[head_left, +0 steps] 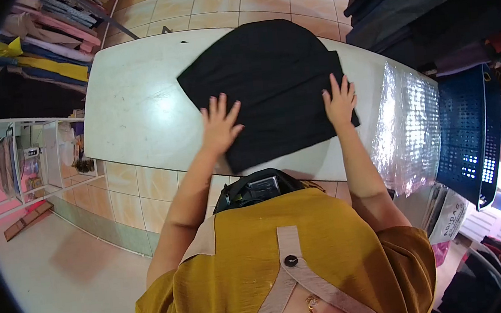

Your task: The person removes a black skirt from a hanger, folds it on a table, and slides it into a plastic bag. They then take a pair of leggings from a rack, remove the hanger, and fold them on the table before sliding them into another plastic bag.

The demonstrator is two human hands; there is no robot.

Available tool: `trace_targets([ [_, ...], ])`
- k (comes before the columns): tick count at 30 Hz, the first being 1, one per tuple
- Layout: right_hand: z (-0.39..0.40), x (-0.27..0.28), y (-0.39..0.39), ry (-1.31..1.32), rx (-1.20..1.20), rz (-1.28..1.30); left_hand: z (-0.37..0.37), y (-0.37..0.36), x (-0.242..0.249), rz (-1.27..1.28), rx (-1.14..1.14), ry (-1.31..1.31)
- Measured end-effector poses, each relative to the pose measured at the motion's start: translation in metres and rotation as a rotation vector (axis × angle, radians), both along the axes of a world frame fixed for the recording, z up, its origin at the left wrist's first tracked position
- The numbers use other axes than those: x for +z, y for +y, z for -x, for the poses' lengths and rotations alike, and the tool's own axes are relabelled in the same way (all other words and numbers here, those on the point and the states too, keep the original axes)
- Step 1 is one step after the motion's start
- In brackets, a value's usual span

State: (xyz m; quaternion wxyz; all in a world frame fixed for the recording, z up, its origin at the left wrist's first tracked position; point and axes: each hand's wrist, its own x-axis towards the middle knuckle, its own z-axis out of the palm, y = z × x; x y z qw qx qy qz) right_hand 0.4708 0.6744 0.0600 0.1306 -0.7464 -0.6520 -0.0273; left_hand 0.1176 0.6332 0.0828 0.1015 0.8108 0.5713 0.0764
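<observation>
A black garment (274,88), folded and mostly smooth, lies on the white table (131,107) and reaches its near edge. My left hand (220,125) rests with fingers spread on the garment's left side, partly over the tabletop. On the right side, my right hand (340,102) lies flat near the garment's edge, its fingers apart. Neither hand grips the cloth.
Clear plastic packaging (407,126) lies at the table's right end, beside a blue perforated basket (468,135). Stacked clothes (49,40) are at the upper left, dark clothes (412,14) at the upper right. A black bag (262,187) is at my waist.
</observation>
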Motion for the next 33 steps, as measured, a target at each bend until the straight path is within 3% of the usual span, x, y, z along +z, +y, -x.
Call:
trace_targets([
  [5,0.062,0.037,-0.097,0.07,0.106,0.183,0.08,0.023,0.014,0.1,0.22,0.169],
  [7,0.075,0.052,-0.119,0.117,0.202,0.303,0.096,0.019,0.017,-0.036,0.225,0.162],
  [12,0.086,0.062,-0.086,0.182,0.286,0.062,0.074,-0.012,0.008,-0.08,0.164,0.191],
  [14,0.093,0.057,-0.068,0.232,0.584,0.056,0.075,-0.013,0.009,-0.095,0.174,0.191],
  [17,0.08,0.043,-0.055,0.149,0.686,0.208,0.088,-0.017,0.013,-0.084,0.122,0.156],
  [21,0.05,0.041,-0.058,0.228,0.722,0.178,0.126,-0.031,0.021,0.011,-0.009,-0.041],
  [24,0.024,0.057,-0.072,0.096,0.76,0.169,0.155,-0.047,0.03,0.025,-0.24,-0.102],
  [27,0.015,0.054,-0.079,-0.042,0.899,0.221,0.165,-0.051,0.038,0.125,-0.294,-0.128],
  [29,0.019,0.06,-0.077,-0.067,1.061,0.392,0.163,-0.041,0.04,0.096,-0.299,-0.107],
  [33,0.024,0.062,-0.071,-0.026,1.043,0.495,0.172,-0.019,0.028,0.125,-0.328,-0.125],
])
